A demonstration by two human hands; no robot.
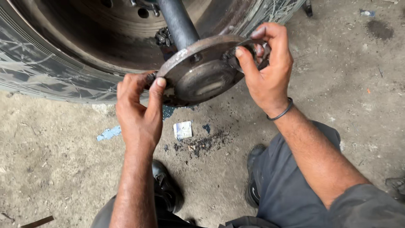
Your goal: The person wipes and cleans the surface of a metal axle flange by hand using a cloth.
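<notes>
A round rusty flange [202,74] on a dark shaft [177,23] projected from the hub of a large tyre [42,63] above the concrete floor [63,169]. The left hand [139,112] pinched the flange's lower left rim between thumb and fingers. The right hand [265,67] gripped its right rim, fingers curled over the edge. A scrap of paper [182,130] lay on the floor below.

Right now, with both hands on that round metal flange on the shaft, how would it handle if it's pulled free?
The flange looks like thick steel on a long shaft, so probably heavy and rigid. Its greasy, grimy face may be slippery under the left hand and right hand. Set down on edge, it could roll.
</notes>
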